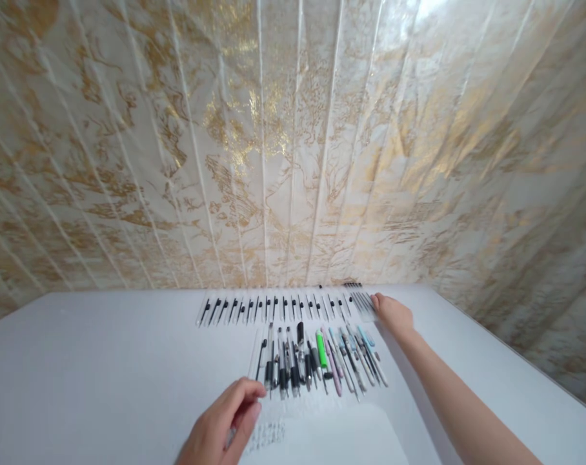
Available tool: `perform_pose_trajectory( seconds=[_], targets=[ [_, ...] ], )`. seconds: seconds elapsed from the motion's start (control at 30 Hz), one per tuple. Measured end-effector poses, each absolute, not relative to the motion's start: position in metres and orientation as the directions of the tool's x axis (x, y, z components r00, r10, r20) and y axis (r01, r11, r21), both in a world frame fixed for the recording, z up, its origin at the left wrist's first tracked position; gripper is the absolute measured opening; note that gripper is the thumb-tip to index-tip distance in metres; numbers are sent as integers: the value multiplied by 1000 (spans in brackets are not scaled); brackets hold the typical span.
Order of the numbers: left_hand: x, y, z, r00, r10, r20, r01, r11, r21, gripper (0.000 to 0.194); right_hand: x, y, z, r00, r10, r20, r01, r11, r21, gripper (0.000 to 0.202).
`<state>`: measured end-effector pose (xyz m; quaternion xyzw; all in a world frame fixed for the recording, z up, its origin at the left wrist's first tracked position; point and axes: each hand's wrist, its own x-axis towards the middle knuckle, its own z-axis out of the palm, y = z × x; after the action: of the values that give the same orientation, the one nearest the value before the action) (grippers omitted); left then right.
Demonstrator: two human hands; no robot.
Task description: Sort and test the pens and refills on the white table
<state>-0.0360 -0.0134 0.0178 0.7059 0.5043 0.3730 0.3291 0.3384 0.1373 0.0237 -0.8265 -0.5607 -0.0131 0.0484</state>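
Observation:
My left hand (pixel 228 416) is at the bottom, its fingers curled and thumb near the index fingertip. Something greyish shows inside the curl, too unclear to name. Just beyond its fingertips lies a cluster of pens (pixel 283 368), several with clear barrels and black grips. My right hand (pixel 394 314) reaches to the far right, fingers closed together against a group of thin dark rods (pixel 363 302); whatever they pinch is hidden. Leftward from there runs a row of slim clear tubes (pixel 259 309) with black parts. A bright green highlighter (pixel 321 349) lies among the pens.
Light blue and pink pens (pixel 339 361) fill the right of the cluster. A sheet of paper (pixel 341 436) with handwriting lies in front on the white table (pixel 104 381). Small black pieces (pixel 352 285) lie at the back edge, against a gold-patterned covering (pixel 273 161).

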Motion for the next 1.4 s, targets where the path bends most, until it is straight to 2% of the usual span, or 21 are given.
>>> perform_pose_trajectory(
  seconds=[0.13, 0.33, 0.5, 0.6, 0.8, 1.0, 1.17, 1.27, 1.4],
  targets=[
    [-45, 3, 16, 165, 978, 129, 580, -202, 789, 29, 342, 126, 26, 345, 933, 103, 934, -331, -134, 27],
    [-45, 30, 28, 178, 971, 159, 779, -238, 580, 27, 330, 106, 50, 362, 892, 270, 912, -279, -300, 38],
    [-28, 44, 34, 237, 962, 137, 864, -273, 423, 38, 306, 83, 82, 305, 859, 410, 893, -109, -436, 41],
    [-21, 51, 33, 260, 954, 149, 875, -298, 381, 40, 298, 71, 100, 273, 828, 490, 878, -7, -479, 40],
    [-21, 55, 31, 281, 944, 173, 878, -326, 350, 36, 296, 57, 120, 262, 770, 582, 849, 104, -519, 40],
    [-42, 47, 33, 298, 940, 167, 890, -337, 308, 35, 299, 51, 127, 287, 756, 589, 853, 78, -516, 43],
    [-52, 44, 29, 316, 937, 148, 928, -338, 154, 19, 292, 48, 132, 261, 756, 600, 864, 94, -494, 41],
    [-50, 42, 28, 266, 955, 130, 961, -273, 44, 22, 281, 46, 132, 208, 789, 579, 870, 121, -477, 39],
    [-43, 38, 29, 219, 969, 111, 975, -220, -6, 27, 262, 45, 128, 114, 837, 536, 875, 172, -453, 37]
  ],
)
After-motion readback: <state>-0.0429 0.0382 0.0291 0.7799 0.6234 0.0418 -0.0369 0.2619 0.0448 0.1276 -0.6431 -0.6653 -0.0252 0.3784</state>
